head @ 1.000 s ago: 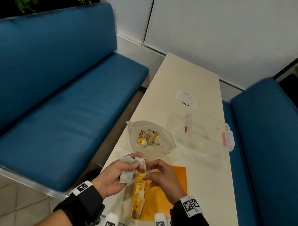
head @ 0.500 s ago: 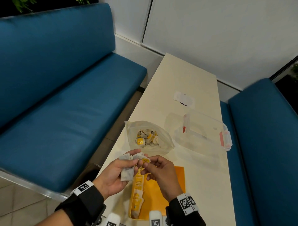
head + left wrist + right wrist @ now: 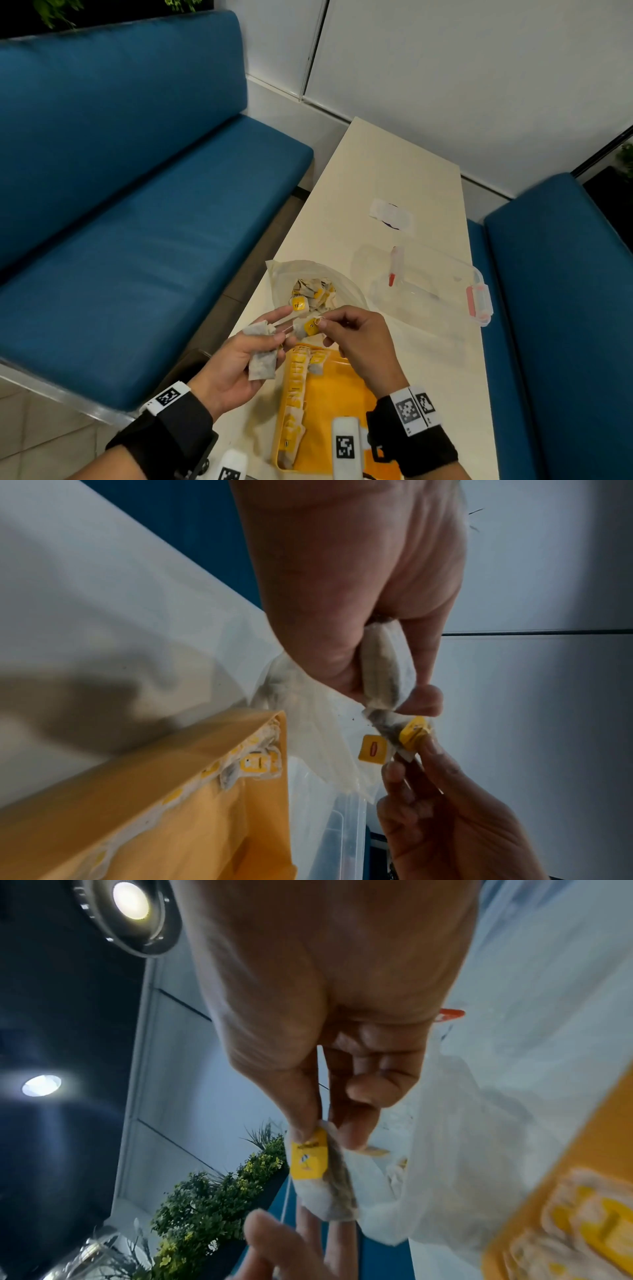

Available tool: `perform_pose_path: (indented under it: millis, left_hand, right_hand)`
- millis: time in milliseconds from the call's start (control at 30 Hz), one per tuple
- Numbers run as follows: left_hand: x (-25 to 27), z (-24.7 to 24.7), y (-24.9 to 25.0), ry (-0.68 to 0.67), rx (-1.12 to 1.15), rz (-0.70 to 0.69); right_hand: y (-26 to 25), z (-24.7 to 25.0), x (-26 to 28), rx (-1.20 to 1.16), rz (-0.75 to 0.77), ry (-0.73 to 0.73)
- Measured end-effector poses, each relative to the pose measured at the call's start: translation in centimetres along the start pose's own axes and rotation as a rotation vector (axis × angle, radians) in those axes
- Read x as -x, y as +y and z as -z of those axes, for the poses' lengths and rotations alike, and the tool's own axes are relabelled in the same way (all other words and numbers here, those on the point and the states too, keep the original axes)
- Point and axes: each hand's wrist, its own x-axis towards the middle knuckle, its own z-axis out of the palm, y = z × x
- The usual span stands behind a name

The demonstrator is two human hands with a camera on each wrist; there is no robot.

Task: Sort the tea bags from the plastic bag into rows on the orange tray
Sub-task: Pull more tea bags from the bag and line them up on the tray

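On the table (image 3: 404,171) the orange tray (image 3: 342,404) carries one row of tea bags along its left edge, just nearer than the plastic bag (image 3: 342,284). Above them, the left hand (image 3: 236,363) grips two tea bags (image 3: 262,363) while the right hand (image 3: 359,339) pinches a yellow-tagged tea bag (image 3: 308,325).

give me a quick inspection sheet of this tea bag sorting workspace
surface: cream table, long and narrow.
job's things: orange tray at the near edge, one row of tea bags along its left side; plastic bag beyond it with more inside.
clutter: clear lidded box with red clips; small white packet.
grippers: left hand holds loose tea bags; right hand pinches a yellow-tagged tea bag.
cables: nothing seen.
surroundings: blue benches on both sides, white wall, plants.
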Motion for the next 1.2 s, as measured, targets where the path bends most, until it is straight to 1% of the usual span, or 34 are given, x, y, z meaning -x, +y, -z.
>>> perform_pose_path:
  millis: [133, 267, 367, 467, 533, 600, 667, 767, 800, 900, 1000, 1067, 1133, 1200]
  left_hand:
    - [0.4, -0.3, 1.4, -0.038, -0.08, -0.081]
    - [0.7, -0.8, 2.8, -0.048, -0.118, -0.147]
    - [0.8, -1.1, 3.9, -0.041, -0.118, -0.191]
    - [0.9, -0.6, 5.0, -0.059, -0.107, -0.234]
    - [1.0, -0.6, 5.6, -0.043, -0.098, -0.268]
    - [1.3, -0.9, 6.2, -0.012, -0.116, -0.309]
    - [1.6, -0.9, 6.6, 0.021, -0.185, -0.332]
    - [1.7, -0.3, 6.2, 0.064, -0.34, -0.312]
    - [1.7, -0.1, 5.9, 0.072, -0.386, -0.302]
    - [1.6, 0.1, 4.5, 0.064, -0.57, -0.268]
    - [1.6, -0.2, 3.0, 0.037, -0.815, -0.241]
    - [1.8, -0.7, 2.2, -0.015, -0.958, -0.202]
    - [1.9, -1.3, 1.6, -0.057, -1.037, -0.161]
    - [1.7, -1.7, 1.1, -0.057, -1.081, -0.147]
  right_hand:
    - [-0.2, 0.2, -0.2, 0.105, 0.003, -0.009]
    - [0.3, -0.3, 0.1, 0.158, -0.025, -0.067]
    - [0.6, -0.6, 0.5, 0.239, -0.023, -0.097]
    - [0.8, -0.6, 0.7, 0.297, -0.037, -0.088]
    - [0.9, -0.3, 1.0, 0.364, -0.018, -0.091]
    - [0.6, 0.2, 1.4, 0.491, 0.029, -0.117]
    - [0.1, 0.9, 1.7, 0.536, 0.068, -0.13]
    - [-0.2, 1.6, 1.2, 0.731, 0.04, -0.147]
    - [-0.3, 1.8, 1.1, 0.755, 0.026, -0.152]
    - [-1.2, 2.1, 0.8, 0.609, -0.004, -0.149]
    - [-2.6, 1.9, 1.1, 0.473, 0.0, -0.215]
    - [-3.4, 1.8, 1.3, 0.398, 0.002, -0.256]
    - [-3.8, 1.5, 1.3, 0.323, 0.007, -0.278]
    - [-3.8, 1.1, 1.4, 0.261, 0.013, -0.277]
